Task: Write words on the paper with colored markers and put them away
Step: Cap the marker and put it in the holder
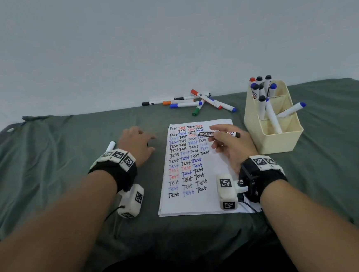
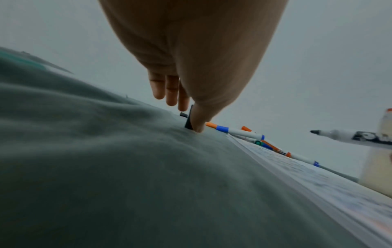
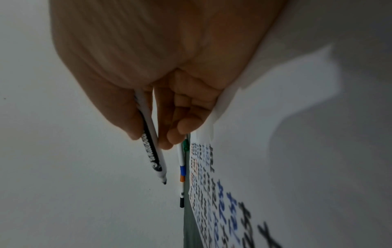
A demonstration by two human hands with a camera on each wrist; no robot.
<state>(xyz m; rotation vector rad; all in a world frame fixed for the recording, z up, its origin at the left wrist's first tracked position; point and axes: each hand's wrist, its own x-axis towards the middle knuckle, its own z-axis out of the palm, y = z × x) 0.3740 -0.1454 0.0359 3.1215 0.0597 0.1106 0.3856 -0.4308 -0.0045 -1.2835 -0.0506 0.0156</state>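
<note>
The right hand [image 1: 230, 144] pinches an uncapped black marker [image 1: 218, 134] over the paper [image 1: 198, 168], tip toward 9 o'clock. The left hand [image 1: 137, 145] presses its black cap [image 2: 189, 121] on the cloth at 9 o'clock. Better to lower the tip into an empty space, then recap it. The paper reads "Test"; the barrel, "Whiteb…".

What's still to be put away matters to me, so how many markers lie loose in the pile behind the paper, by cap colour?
Black-capped markers: 2
Blue-capped markers: 2
Red-capped marker: 1
Orange-capped marker: 1
Green-capped marker: 1
Total: 7
</note>
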